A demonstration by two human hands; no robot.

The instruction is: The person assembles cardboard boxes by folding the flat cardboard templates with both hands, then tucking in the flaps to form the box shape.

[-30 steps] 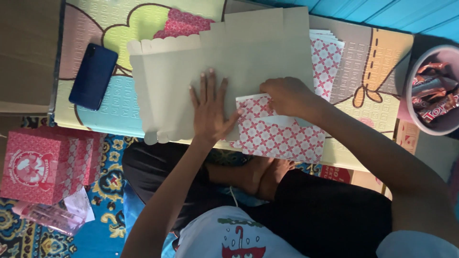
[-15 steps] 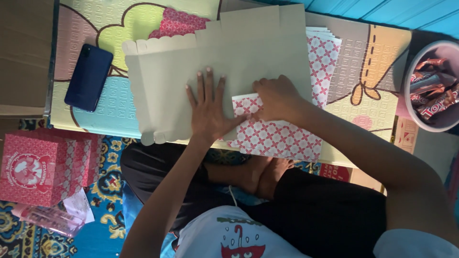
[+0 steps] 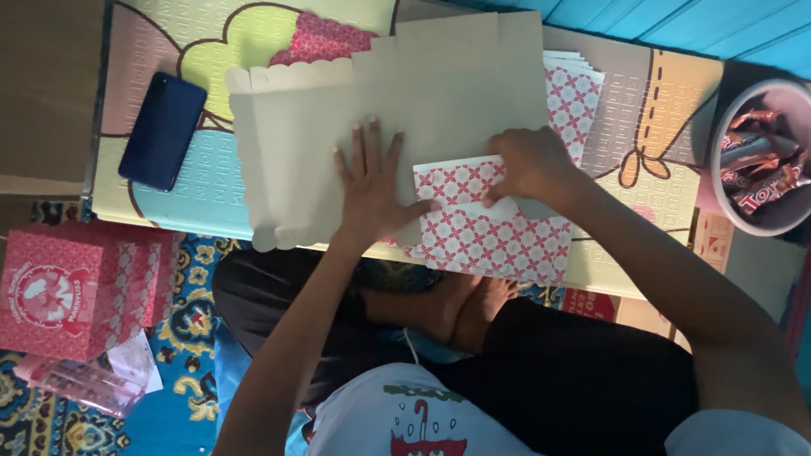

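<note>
Far left, on the patterned rug: a stack of pink folded gift boxes (image 3: 72,287), a clear plastic bottle (image 3: 80,382) lying just below them

On the low table (image 3: 667,110), pastel cartoon-print top, left part: a dark blue phone (image 3: 162,131) lying flat, well apart from the hands

Centre: a flat unfolded cardboard box blank (image 3: 338,152), plain grey-beige side up, scalloped edge along its left and top left; it covers most of the table's middle. A pink patterned sheet (image 3: 325,38) peeks out from beneath at the top

Left hand (image 3: 372,190): open, fingers spread, palm pressed flat on the blank; grips nothing, thumb pointing right and touching the folded flap

Folded flap (image 3: 490,228) of the blank: red-and-white lattice print side up, turned over at the blank's near right corner, overhanging the table's near edge above the person's crossed legs

Right hand (image 3: 528,165): fingers curled, knuckles up, pressing down on the flap's upper edge; whether it pinches the card or only pushes on it cannot be told

Right of the hands: a stack of more printed blanks (image 3: 574,97) under the grey one

Far right: a round pink tub (image 3: 731,127) holding wrapped snack bars (image 3: 760,173)
</note>
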